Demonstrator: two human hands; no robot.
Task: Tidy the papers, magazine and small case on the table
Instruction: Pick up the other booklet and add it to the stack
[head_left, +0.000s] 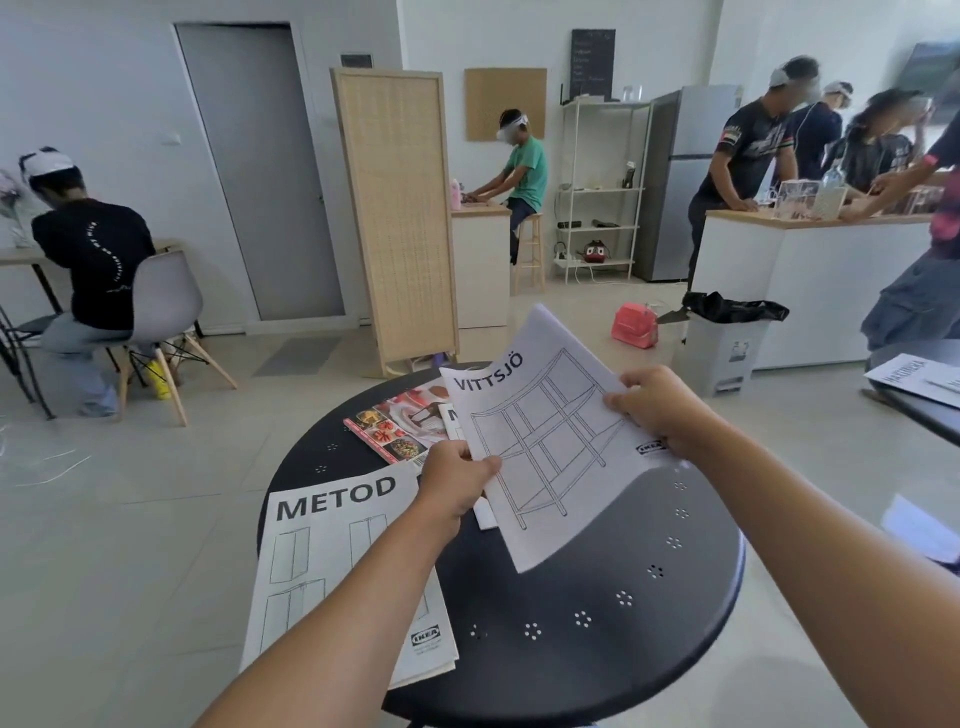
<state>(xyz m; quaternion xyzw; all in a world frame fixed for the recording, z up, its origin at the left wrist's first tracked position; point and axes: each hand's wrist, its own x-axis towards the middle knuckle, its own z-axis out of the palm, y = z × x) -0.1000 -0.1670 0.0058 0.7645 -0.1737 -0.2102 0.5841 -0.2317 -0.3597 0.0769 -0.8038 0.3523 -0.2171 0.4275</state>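
You hold the VITTSJÖ sheet (550, 441) above the bench (597, 597) at frame centre, tilted. Your left hand (457, 480) has its fingers clenched on the sheet's left edge; your right hand (657, 410) pinches its right edge. The METOD booklet (322, 545) lies lower left, overhanging the rim. The magazine (400, 423) lies behind, partly under the sheet.

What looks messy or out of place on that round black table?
The METOD booklet hangs over the table's near left edge. The magazine lies askew at the far side, partly under other papers. Both hands, left and right, hold the VITTSJÖ booklet tilted above the top. Nothing looks spilled or torn.
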